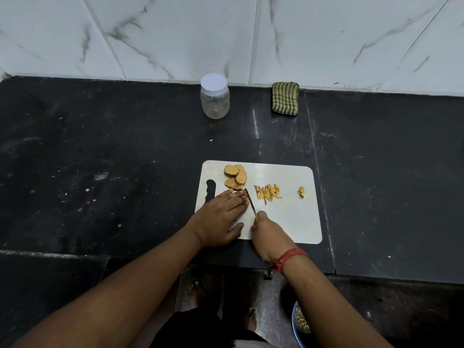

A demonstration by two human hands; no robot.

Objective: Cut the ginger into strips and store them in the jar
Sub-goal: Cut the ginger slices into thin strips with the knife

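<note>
I see left hand (221,217) flat on white cutting board (296,222), fingers straight and close together, fingertips pressing ginger piece at blade; piece itself mostly hidden. Right hand (267,233) curled round knife (250,200) handle, blade angled up-left, tip just beside left fingertips. Ginger slices (235,177) piled near board's far left corner. Cut strips (268,193) at board centre, right of blade. Small ginger scrap (301,191) further right, apart. Jar (215,96) upright, white lid on, on black counter (113,146) near wall, well apart from board. Striped green cloth (285,98) right of jar.
</note>
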